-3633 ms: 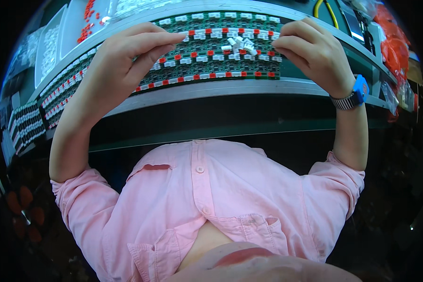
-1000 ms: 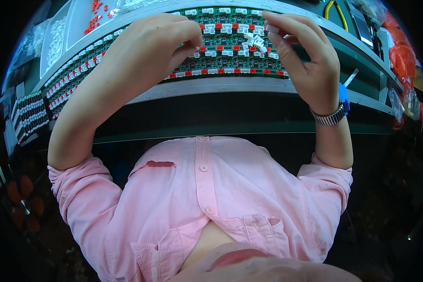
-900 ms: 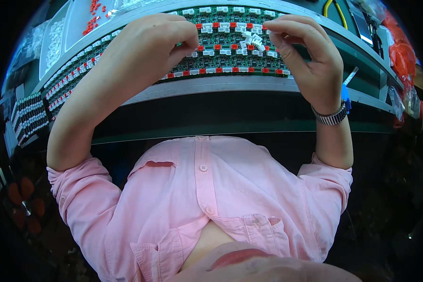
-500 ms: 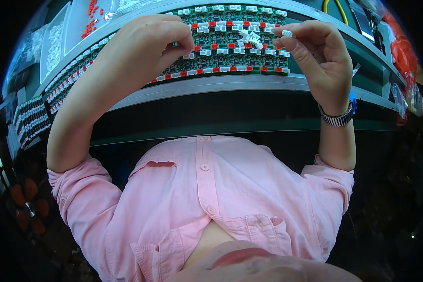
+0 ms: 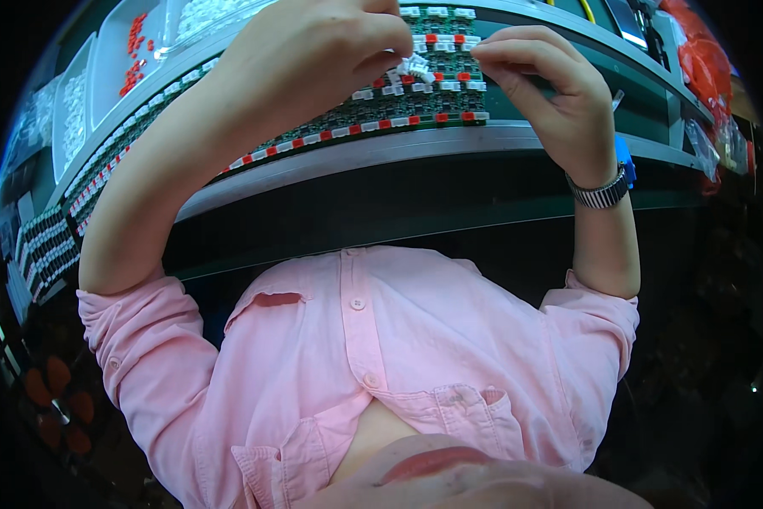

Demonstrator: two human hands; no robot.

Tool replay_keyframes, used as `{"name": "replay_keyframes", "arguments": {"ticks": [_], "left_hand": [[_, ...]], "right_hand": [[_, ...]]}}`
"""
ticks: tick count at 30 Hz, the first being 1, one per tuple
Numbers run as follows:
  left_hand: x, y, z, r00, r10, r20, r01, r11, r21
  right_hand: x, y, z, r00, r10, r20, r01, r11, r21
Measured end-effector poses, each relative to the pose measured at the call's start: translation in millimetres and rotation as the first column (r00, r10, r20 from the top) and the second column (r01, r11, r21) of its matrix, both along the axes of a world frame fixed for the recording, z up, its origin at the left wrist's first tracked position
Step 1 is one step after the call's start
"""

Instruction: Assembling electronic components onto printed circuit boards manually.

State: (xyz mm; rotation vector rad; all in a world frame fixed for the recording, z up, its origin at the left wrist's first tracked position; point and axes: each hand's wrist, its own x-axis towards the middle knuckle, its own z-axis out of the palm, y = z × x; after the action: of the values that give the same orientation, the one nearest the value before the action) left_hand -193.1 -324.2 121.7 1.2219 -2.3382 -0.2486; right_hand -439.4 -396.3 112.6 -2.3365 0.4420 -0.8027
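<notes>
Green circuit boards (image 5: pixel 443 64) lie side by side in a long panel, with rows of white and red connectors along them. A small loose pile of white connectors (image 5: pixel 416 68) rests on top. My left hand (image 5: pixel 335 51) reaches over the panel, its fingers pinched right beside that pile; what they hold, if anything, is hidden. At the panel's right end is my right hand (image 5: pixel 560 106), thumb and fingers drawn close at the edge of the boards. Whatever sits between those fingertips cannot be made out.
A metal rail (image 5: pixel 347 153) runs along the bench's near side. White trays (image 5: pixel 110 64) at the far left hold red and white connectors. Stacked boards (image 5: pixel 46 250) stand at the left, a red plastic bag (image 5: pixel 700 59) at the right. A fan (image 5: pixel 59 407) is low on the left.
My left hand has moved right, up to the loose white pile. My right hand has shifted slightly left to the board edge; the white connector seen in its fingers before no longer shows.
</notes>
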Motion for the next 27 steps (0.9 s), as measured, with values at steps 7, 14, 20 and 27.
{"name": "replay_keyframes", "arguments": {"ticks": [7,14,20,27], "left_hand": [[0,16,19,0.972,0.114,-0.203,-0.063,0.969,0.238],[12,30,18,0.972,0.051,-0.230,-0.023,0.992,0.123],[22,37,26,0.980,0.035,-0.195,-0.007,0.989,0.145],[32,42,23,0.972,0.117,-0.203,-0.054,0.954,0.294]], "right_hand": [[-12,-3,-1,0.977,-0.060,-0.206,0.014,0.976,-0.217],[-5,-4,-2,0.971,-0.060,-0.231,-0.016,0.949,-0.314],[-3,1,-3,0.944,-0.122,-0.306,0.009,0.938,-0.347],[26,2,23,0.925,-0.032,-0.378,-0.155,0.878,-0.453]]}}
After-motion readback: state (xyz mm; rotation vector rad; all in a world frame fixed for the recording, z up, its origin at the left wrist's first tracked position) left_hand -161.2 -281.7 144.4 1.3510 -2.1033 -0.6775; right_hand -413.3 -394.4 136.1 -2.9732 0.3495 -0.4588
